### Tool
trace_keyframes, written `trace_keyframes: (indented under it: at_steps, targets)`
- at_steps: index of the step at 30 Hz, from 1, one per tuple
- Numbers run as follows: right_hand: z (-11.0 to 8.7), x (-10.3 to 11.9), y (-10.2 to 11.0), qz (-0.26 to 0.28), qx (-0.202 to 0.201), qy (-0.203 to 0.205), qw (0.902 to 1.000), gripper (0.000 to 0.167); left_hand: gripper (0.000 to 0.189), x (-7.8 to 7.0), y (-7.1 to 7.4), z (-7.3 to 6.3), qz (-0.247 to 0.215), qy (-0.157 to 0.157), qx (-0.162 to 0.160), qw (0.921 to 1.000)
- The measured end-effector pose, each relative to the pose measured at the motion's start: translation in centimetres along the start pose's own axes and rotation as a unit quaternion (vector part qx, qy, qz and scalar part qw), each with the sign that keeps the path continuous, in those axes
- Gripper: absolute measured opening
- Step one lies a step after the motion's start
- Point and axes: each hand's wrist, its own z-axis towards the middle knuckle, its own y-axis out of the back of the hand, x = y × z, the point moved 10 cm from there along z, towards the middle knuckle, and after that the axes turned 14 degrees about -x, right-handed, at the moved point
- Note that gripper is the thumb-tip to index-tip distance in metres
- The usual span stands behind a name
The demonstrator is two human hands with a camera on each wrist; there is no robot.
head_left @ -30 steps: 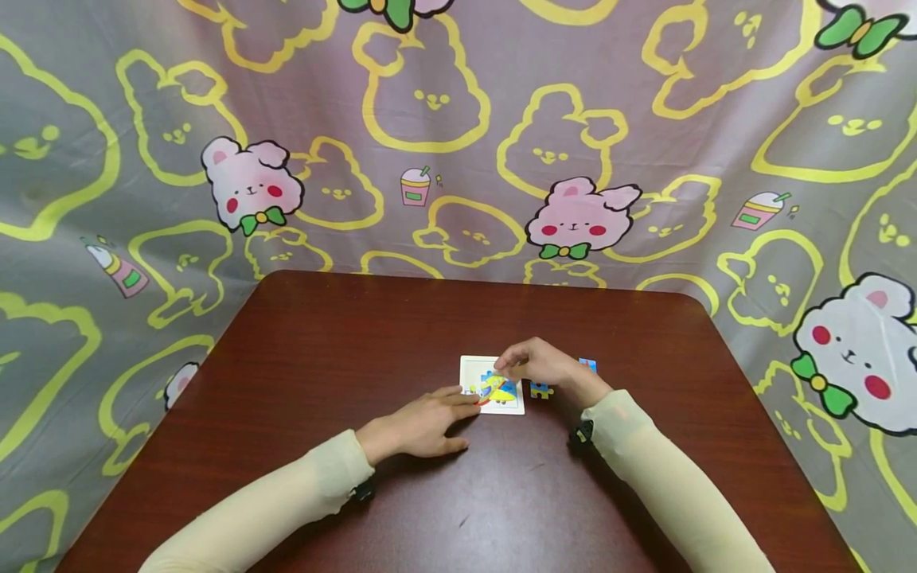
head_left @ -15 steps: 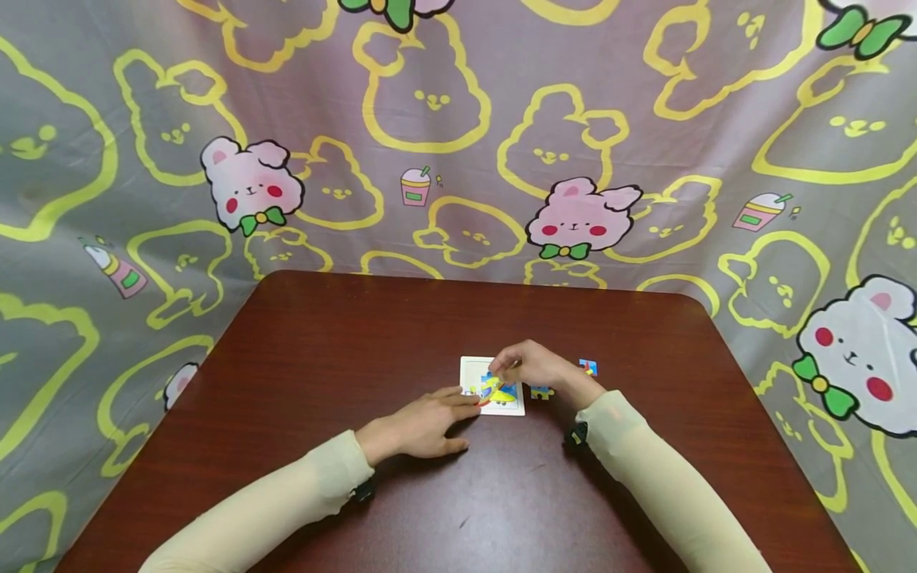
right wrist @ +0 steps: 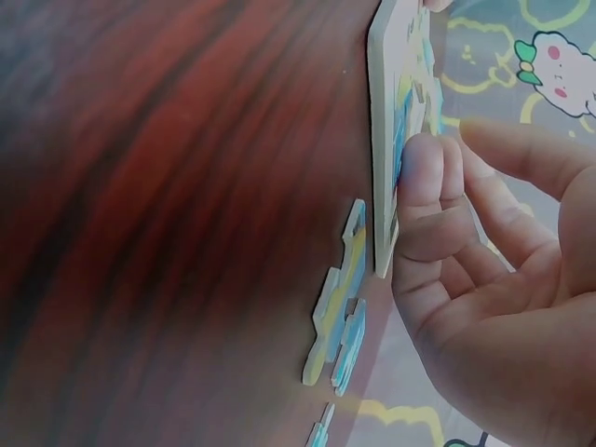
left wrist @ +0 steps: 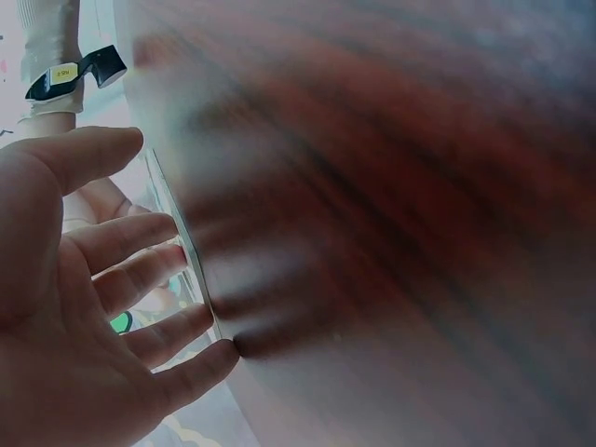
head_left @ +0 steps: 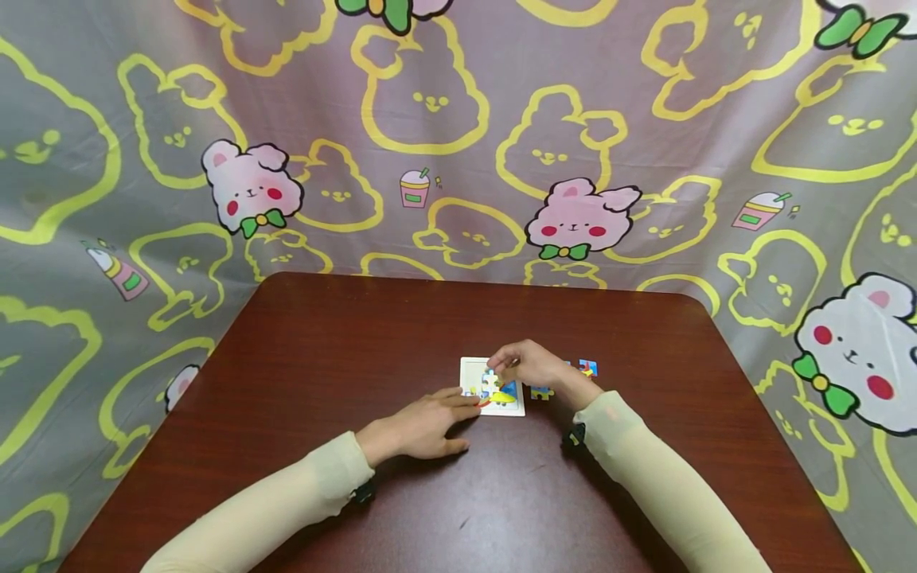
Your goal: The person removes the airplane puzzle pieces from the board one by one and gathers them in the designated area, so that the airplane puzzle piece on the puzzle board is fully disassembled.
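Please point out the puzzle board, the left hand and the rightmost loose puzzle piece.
Puzzle board [head_left: 470, 372], head view: its bare pale upper-left part.
Left hand [head_left: 424, 424], head view: the back of the hand.
Rightmost loose puzzle piece [head_left: 590, 368], head view: its printed face.

Small yellow label [left wrist: 64, 74], on black wrist device [left wrist: 104, 66], print too blurred to read

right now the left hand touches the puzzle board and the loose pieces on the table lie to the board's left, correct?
Not quite: the loose pieces on the table lie to the right of the puzzle board, as the head view shows. The left hand does touch it.
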Motion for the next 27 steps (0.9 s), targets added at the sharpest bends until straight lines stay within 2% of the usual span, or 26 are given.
trace_keyframes:
  at_steps: [6, 13, 19, 27]
  targets:
    - [0.14, -0.03, 0.00, -0.021, -0.010, -0.005, 0.9997, 0.020, 0.058, 0.02, -0.04, -0.03, 0.002, 0.000, 0.000, 1.0000]
    - [0.25, 0.22, -0.06, -0.025, -0.014, 0.008, 0.9996, 0.017, 0.059, 0.03, -0.08, 0.02, 0.004, -0.007, -0.001, 1.0000]
    - [0.30, 0.32, -0.35, -0.009, -0.010, 0.012, 0.9998, 0.021, 0.060, 0.02, -0.07, 0.06, 0.006, -0.008, 0.000, 1.0000]
    - [0.24, 0.15, -0.42, 0.006, -0.011, -0.008, 0.9999, 0.024, 0.060, 0.04, -0.05, 0.02, 0.003, -0.006, -0.001, 1.0000]
